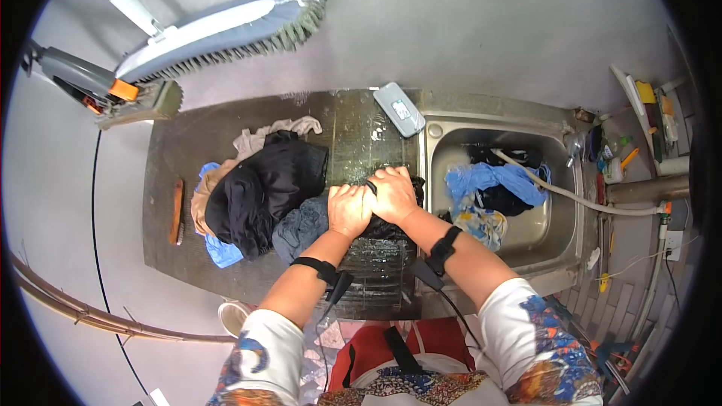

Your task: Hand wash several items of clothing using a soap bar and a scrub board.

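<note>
My left hand and my right hand meet side by side, knuckles up, over the wet stone slab. Both are curled on a black wet garment, which shows below and to the right of them; the fingertips are hidden. A dark grey garment lies bunched against my left hand, and I cannot tell whether it joins the black one. Farther left is a heap of black clothes over beige cloth and blue cloth.
A steel sink at right holds blue cloth, patterned cloth and a hose. A grey plastic box-like object lies by its rim. A wooden brush rests at left; a mop head hangs above.
</note>
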Tool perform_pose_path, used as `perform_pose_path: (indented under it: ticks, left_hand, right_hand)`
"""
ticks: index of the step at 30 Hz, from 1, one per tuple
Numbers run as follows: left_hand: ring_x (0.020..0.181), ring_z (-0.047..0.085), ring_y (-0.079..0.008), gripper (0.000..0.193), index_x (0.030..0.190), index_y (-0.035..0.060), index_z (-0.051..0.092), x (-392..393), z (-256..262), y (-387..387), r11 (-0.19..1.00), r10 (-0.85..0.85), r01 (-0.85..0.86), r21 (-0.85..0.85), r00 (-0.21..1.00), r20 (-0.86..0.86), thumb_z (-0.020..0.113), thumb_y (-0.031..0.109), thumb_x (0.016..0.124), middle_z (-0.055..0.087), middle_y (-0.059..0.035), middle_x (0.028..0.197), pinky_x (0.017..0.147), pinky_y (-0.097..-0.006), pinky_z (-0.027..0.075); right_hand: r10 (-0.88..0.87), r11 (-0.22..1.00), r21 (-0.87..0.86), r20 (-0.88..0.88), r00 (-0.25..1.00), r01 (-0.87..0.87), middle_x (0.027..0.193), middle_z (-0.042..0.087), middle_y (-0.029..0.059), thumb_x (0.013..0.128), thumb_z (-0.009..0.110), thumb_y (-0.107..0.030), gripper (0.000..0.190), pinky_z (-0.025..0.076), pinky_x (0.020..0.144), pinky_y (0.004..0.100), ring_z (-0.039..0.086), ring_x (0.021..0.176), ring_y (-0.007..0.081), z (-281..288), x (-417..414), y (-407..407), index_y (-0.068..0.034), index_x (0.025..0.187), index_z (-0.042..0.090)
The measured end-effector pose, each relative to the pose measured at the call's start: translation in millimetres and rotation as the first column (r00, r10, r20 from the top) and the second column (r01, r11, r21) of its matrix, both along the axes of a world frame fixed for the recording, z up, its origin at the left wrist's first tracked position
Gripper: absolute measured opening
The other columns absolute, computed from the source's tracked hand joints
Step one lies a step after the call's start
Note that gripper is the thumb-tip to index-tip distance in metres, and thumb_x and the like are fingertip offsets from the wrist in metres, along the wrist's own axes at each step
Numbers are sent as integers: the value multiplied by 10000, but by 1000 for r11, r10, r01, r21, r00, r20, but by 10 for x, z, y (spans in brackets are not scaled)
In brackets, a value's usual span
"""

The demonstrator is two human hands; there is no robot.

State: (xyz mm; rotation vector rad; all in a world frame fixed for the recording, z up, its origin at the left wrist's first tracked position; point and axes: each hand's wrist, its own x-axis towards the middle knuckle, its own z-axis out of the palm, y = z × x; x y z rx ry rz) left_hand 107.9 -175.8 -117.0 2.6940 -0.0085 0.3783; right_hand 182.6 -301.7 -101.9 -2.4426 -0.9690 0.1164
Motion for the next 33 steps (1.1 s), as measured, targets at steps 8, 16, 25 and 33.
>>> perform_pose_path:
  ticks: [8,16,25,33]
  left_hand:
    - [946,557,-351,210,907,55,585,-655,-34,-709,957,226,-171,-234,947,229,542,257,869,606,-161,983,871,-482,390]
    - [928,563,-299,217,900,63,615,389,30,-132,928,362,-372,24,915,175,519,257,918,614,-111,901,965,-475,364]
    - [691,518,-281,171,710,106,520,-98,19,-387,981,194,-192,-30,962,190,544,234,821,512,-76,689,663,-412,374]
    - [1051,543,-350,221,914,76,590,-355,-111,-370,947,209,-164,-277,967,144,561,293,885,600,-122,1003,1030,-535,337]
  right_hand:
    - [-331,859,399,-44,943,320,976,594,119,831,598,-237,142,291,1059,521,530,1089,312,-89,-923,-499,-102,853,637]
    - [-270,962,73,150,951,262,986,596,129,894,527,-360,324,281,1045,500,519,1079,305,-20,167,182,-69,908,668]
    - [-260,937,255,51,964,239,833,559,81,786,608,-241,151,385,822,431,542,896,282,-7,-368,-190,-91,767,611]
    - [-239,930,282,-16,971,233,1201,544,150,842,623,-405,326,195,1115,598,441,1254,358,-130,-600,-348,-122,1002,644]
